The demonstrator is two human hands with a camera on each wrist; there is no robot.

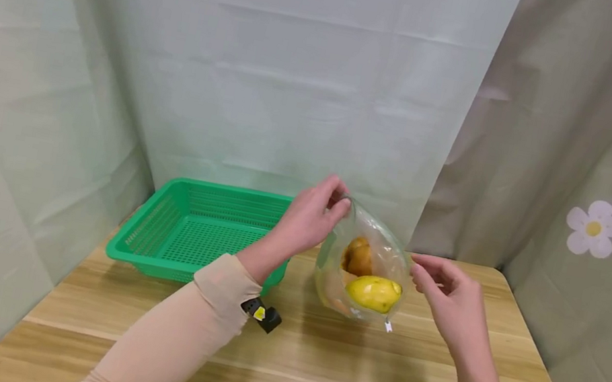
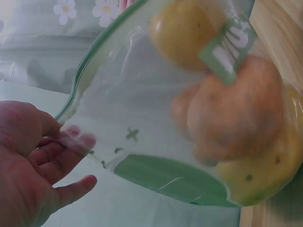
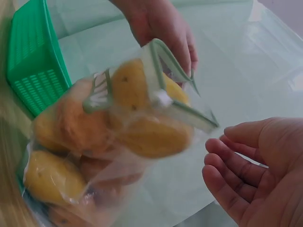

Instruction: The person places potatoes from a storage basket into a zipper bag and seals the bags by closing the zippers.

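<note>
At frame centre the left hand (image 1: 310, 216) pinches one top corner of the clear zip-top plastic bag of yellow and orange fruit (image 1: 363, 273); the right hand (image 1: 449, 298) hangs open, apart. That single-corner grip could slip, dropping the bag onto the wooden worktop (image 1: 312, 363).

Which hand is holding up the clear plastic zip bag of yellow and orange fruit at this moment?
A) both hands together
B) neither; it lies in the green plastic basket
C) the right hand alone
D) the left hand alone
D: the left hand pinches the top of the clear plastic zip bag, while the right hand is open beside it, apart from it.
</note>
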